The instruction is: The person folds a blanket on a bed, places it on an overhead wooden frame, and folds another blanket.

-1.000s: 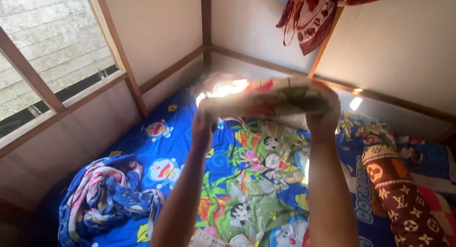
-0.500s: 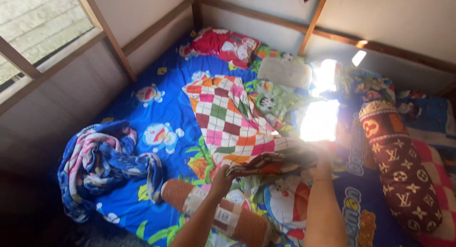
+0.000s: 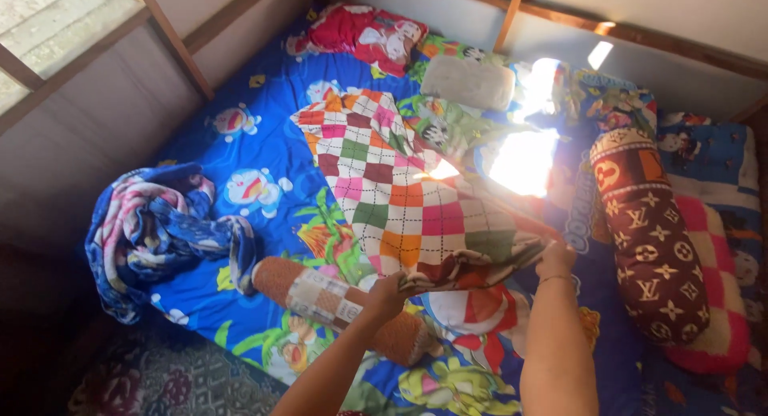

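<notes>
Holding: both hands grip the near edge of a checked blanket (image 3: pixel 400 192), lifted slightly off the bed
Left hand (image 3: pixel 387 294): fingers curled shut on the blanket's near left corner
Right hand (image 3: pixel 555 260): fingers closed over the near right corner, fingertips hidden under the cloth
Blanket position: spread across the middle of the blue cartoon-print sheet (image 3: pixel 264 144); patches of orange, pink, green, maroon and white
Blanket axis: long axis runs from the hands away toward the far left, ending near the red pillow (image 3: pixel 360 34)
Labels: an orange bolster (image 3: pixel 336 304) lies just below the left hand, wrapped by a pale patterned band; its long axis slants left to right
Right side: a brown bolster (image 3: pixel 648 232) with pale emblems lies lengthwise, well apart from the blanket
Left side: a crumpled blue and pink blanket (image 3: pixel 160 224) sits near the wall
Far end: a grey pillow (image 3: pixel 468 82) beside a sunlit patch
</notes>
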